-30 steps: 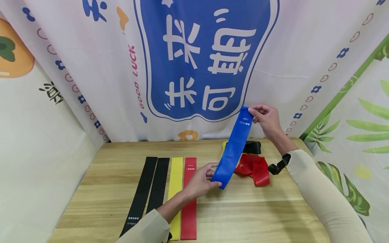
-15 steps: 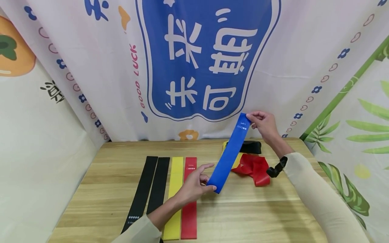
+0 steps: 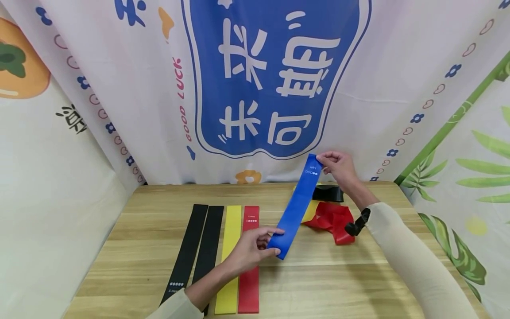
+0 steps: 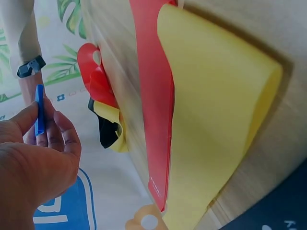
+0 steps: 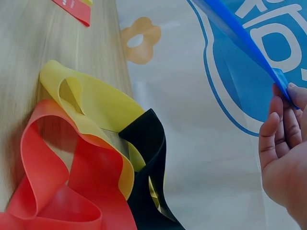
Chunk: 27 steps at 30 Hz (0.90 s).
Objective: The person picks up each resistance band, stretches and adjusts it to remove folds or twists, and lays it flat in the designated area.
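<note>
From my remote seat I watched both hands share one blue band (image 3: 296, 204), which hung on a slant in the air between the left fingers and the right ones. I judged that holding it by its two ends kept it flat and untwisted, with its printed label and dots, just below the right fingertips, left uncovered.

The left hand (image 3: 249, 250) pinched the lower end, thumb on the facing side and the gap closed down to the band's thickness. The right hand (image 3: 338, 168) nipped an upper corner between thumb and index finger, its other fingers loosely bent, perhaps because so light a strip needed little grip.

Beneath and to the left of the left fingers, a red strip (image 3: 249, 283), a yellow strip (image 3: 229, 297) and two black strips (image 3: 200, 239) lay side by side on the table (image 3: 318, 288), presumably spaced so none covered its neighbour. Below the right fingers sat loose red (image 3: 332, 221), yellow (image 3: 310, 212) and black loops (image 3: 330, 194), bunched and touching, which seemed unsorted.

The left forearm slanted across the laid strips; the right one reached up and inward, its wrist lower than its fingertips.
</note>
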### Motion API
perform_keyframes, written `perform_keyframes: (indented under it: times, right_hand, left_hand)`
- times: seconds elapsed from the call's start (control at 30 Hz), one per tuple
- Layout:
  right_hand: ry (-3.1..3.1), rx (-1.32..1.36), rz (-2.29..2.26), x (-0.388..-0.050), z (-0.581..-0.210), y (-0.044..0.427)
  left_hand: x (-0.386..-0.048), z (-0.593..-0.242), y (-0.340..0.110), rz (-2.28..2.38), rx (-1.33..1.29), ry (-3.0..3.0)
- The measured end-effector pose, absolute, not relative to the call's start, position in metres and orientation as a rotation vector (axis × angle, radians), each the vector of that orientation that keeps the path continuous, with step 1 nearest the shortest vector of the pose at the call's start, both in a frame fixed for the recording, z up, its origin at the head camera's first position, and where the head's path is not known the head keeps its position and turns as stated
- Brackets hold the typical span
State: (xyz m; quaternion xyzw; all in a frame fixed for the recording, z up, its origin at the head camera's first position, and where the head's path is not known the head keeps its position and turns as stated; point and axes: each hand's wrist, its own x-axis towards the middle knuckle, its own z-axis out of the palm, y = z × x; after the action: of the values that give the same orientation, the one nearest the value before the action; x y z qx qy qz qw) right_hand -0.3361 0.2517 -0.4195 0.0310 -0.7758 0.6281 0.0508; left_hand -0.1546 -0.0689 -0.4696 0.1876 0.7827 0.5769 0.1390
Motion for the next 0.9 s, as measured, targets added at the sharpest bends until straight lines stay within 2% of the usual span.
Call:
perform_keyframes:
  times: [0.63,0.9]
  right_hand:
    - [-2.401,0.2,2.031,-0.338,-0.435,0.227]
    - [-2.466,0.223,2.021,-0.339,-0.444,0.214]
  left_hand:
    - [-0.136,-0.473,-0.085,1.619,0.391,2.242]
    - [-0.128,-0.475,-0.092,1.579,0.408,2.213]
